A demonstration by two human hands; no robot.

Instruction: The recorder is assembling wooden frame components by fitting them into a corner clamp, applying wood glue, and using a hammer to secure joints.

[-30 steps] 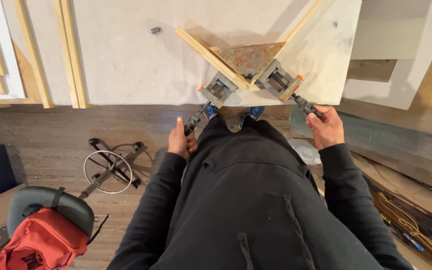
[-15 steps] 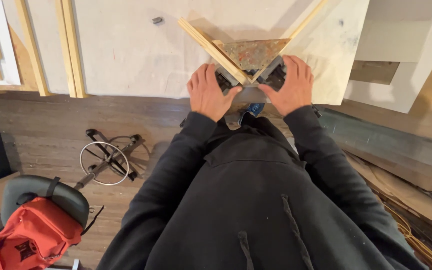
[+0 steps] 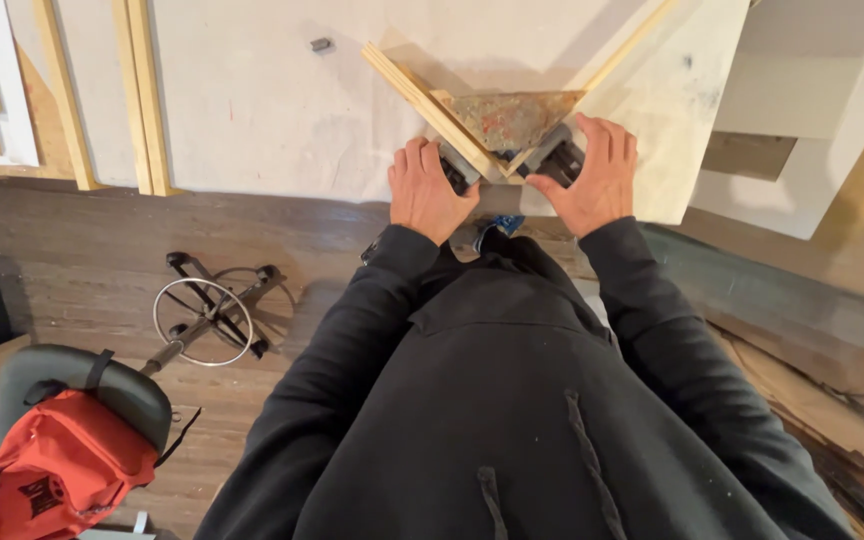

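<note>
Both hands lie palm down on a corner clamp [image 3: 512,165] at the near edge of the pale bench [image 3: 272,100]. The left hand [image 3: 430,190] covers the clamp's left jaw block, fingers flat on it and not curled round anything; the right hand [image 3: 592,180] presses on the right block, fingers spread. The hands are apart, one on each side of the corner. Two wooden strips [image 3: 422,95] meet in the clamp at a right angle, one running up to the left, the other up to the right, with a rust-stained triangular plate [image 3: 507,118] between them. A small dark screw [image 3: 321,44] lies further up the bench. More strips [image 3: 137,95] lie at the bench's left. On the floor below stand a wire-ringed stand [image 3: 202,320] and a red bag [image 3: 47,470] on a stool.
</note>
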